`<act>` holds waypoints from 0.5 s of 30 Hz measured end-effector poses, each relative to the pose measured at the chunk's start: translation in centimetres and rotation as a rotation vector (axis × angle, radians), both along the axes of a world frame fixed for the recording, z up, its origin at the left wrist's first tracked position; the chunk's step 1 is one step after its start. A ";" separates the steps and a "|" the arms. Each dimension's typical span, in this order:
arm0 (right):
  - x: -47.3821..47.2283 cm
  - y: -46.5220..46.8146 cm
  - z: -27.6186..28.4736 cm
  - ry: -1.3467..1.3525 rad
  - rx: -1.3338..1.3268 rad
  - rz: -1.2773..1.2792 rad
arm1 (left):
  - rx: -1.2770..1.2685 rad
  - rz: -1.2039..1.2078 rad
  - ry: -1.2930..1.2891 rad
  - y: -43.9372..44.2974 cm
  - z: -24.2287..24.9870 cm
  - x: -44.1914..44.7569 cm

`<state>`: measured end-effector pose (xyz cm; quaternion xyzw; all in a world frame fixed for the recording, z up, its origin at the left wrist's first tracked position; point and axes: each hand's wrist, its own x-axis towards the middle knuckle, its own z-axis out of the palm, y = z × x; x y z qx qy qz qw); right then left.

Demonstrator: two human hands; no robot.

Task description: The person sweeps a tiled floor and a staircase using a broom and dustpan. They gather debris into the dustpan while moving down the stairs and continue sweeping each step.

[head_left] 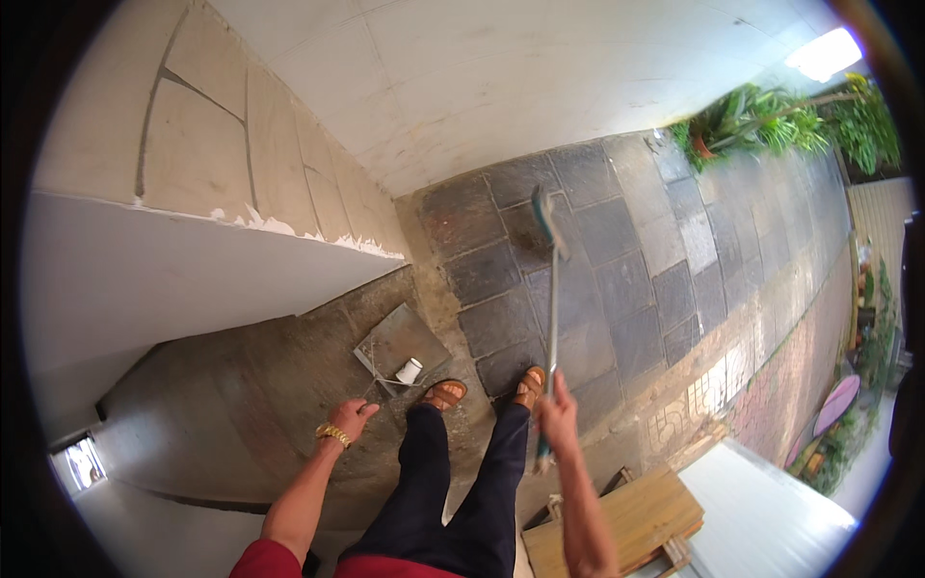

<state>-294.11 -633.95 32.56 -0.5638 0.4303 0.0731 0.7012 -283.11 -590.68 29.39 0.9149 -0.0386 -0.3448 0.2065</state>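
My right hand (558, 417) grips the grey stick of a long-handled broom (554, 311) near its teal end. The broom's teal head (548, 222) is out ahead over the dark paving stones, slightly blurred. My left hand (352, 421), with a gold watch on the wrist, is closed around the thin wire handle of a metal dustpan (406, 334). A white cup (409, 371) lies tipped over on the dustpan, beside the wire handle. The dustpan is just left of my sandalled feet (445, 395).
A stone-clad wall corner (209, 144) with chipped plaster juts in at the left. Beyond the paving (621, 267), potted plants (759, 123) line the white wall. At lower right stand a wooden piece of furniture (614, 516) and a white panel (759, 498).
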 end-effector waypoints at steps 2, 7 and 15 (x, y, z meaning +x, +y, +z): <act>5.4 -8.7 -7.3 0.004 -0.211 0.189 | -0.012 0.007 -0.083 1.1 -1.0 -1.2; 14.1 -23.9 -16.4 0.096 -0.520 0.498 | -0.069 0.064 -0.028 -1.7 0.4 1.0; -10.3 -16.1 -1.4 0.391 -0.140 0.706 | 0.125 0.172 0.002 -1.7 2.0 -0.9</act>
